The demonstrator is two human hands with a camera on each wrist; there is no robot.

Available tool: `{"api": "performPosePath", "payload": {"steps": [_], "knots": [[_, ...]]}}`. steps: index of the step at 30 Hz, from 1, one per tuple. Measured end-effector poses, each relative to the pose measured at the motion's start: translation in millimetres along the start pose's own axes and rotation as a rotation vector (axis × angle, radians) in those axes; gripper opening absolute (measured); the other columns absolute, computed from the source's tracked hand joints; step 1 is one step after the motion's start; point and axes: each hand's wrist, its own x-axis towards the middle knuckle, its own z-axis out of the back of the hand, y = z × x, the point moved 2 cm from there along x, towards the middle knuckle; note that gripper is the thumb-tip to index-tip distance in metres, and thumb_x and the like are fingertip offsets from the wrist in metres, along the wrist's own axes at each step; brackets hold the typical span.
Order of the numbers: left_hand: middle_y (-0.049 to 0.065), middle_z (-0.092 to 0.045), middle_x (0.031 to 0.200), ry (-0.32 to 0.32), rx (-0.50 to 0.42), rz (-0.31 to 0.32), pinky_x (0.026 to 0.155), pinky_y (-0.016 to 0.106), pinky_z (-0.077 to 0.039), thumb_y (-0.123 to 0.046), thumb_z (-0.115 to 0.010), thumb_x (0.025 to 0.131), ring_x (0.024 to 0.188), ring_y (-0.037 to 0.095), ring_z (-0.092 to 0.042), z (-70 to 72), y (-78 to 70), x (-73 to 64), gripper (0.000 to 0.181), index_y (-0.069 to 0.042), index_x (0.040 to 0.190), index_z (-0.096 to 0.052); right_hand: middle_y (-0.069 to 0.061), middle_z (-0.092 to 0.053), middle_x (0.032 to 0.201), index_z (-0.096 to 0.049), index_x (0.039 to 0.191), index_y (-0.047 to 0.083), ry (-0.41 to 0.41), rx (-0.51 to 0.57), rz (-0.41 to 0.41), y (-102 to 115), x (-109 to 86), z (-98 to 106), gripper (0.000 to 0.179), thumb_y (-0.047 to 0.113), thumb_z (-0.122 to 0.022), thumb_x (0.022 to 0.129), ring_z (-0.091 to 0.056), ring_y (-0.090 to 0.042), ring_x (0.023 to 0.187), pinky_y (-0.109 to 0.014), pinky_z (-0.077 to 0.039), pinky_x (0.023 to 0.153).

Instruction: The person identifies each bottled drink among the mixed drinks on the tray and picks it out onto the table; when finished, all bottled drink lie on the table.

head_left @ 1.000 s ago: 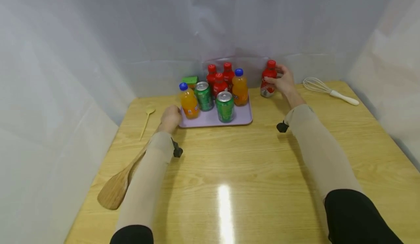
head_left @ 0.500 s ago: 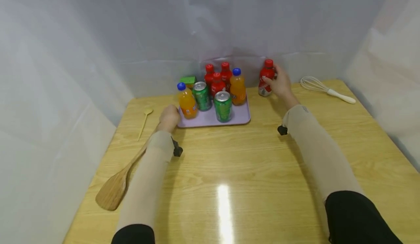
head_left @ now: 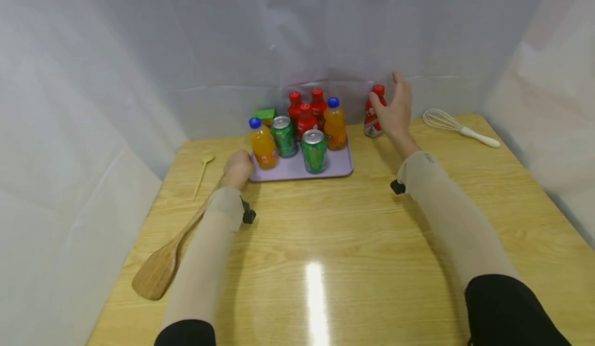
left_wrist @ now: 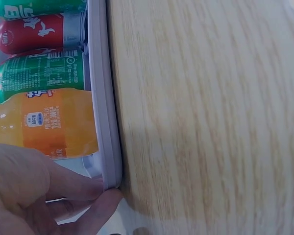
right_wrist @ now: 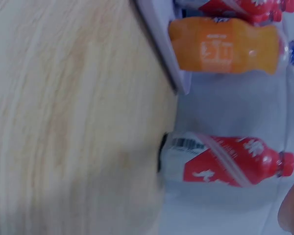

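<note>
My left hand pinches the near left corner of a lilac tray; thumb and fingers meet at its rim in the left wrist view. On the tray stand two orange soda bottles with blue caps, two green drink cans and three red bottles. To the right of the tray, another red bottle stands upright on the table near the back. My right hand is beside it with fingers spread. In the right wrist view a gap shows between a fingertip and the bottle.
A green box sits behind the tray's left end, partly hidden. At left lie a yellow spoon and a wooden spatula, its handle partly behind my left arm. A white whisk lies at right. A pale sheet hangs behind the table.
My right hand has let go of the red bottle, and its fingers have spread and risen. The bottle stands in place. My left hand stays at the tray corner.
</note>
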Motion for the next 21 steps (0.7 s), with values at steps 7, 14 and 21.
{"api": "performPosePath", "payload": {"steps": [7,14,21], "knots": [[0.023,-0.069,0.122,-0.011,-0.008,0.0,0.103,0.055,-0.054,-0.012,-0.048,0.103,0.113,0.038,-0.065,1.3,-0.3,-2.7,0.025,0.002,0.11,-0.068,-0.012,-0.049,0.16,-0.045,0.156,0.004,-0.069,0.065,0.224,25.1,0.2,-7.7,0.065,0.024,-0.069,0.099,-0.043,-0.024,0.149,-0.028,-0.028,0.13],[0.024,-0.07,0.122,-0.023,0.007,-0.003,0.102,0.055,-0.055,-0.014,-0.045,0.105,0.113,0.039,-0.066,0.9,-1.4,-4.6,0.028,0.002,0.107,-0.068,-0.015,-0.045,0.164,-0.042,0.158,0.004,0.075,0.004,0.341,36.0,-5.8,-26.3,0.073,0.028,-0.075,0.098,-0.039,-0.03,0.154,-0.037,-0.027,0.133],[0.025,-0.07,0.122,-0.019,0.008,-0.003,0.101,0.055,-0.056,-0.014,-0.045,0.105,0.113,0.039,-0.067,0.2,-1.8,-5.4,0.029,0.002,0.106,-0.069,-0.008,-0.032,0.172,-0.03,0.166,0.019,0.287,-0.103,0.226,33.7,-14.9,-43.8,0.085,0.04,-0.075,0.097,-0.032,-0.028,0.159,-0.047,-0.03,0.132]]}}
